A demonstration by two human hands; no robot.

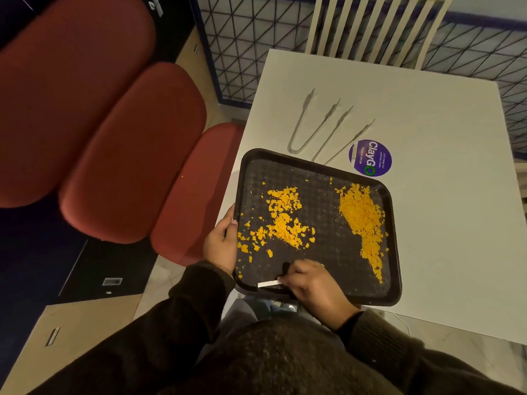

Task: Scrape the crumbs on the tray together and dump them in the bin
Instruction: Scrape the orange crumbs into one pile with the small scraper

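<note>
A dark square tray (393,252) lies on the near left corner of a white table (427,115), partly overhanging the edge. Orange crumbs sit in two groups: a loose scatter (282,220) on the left and a long tight heap (363,223) along the right side. My left hand (221,243) grips the tray's left rim. My right hand (310,283) is over the tray's near edge, closed on a small flat white scraper (268,284) that touches the tray floor. No bin is in view.
Two metal tongs (310,124) lie on the table beyond the tray, beside a round purple sticker (370,158). Three red padded seats (131,155) stand to the left. A pale slatted chair (370,27) is at the far side.
</note>
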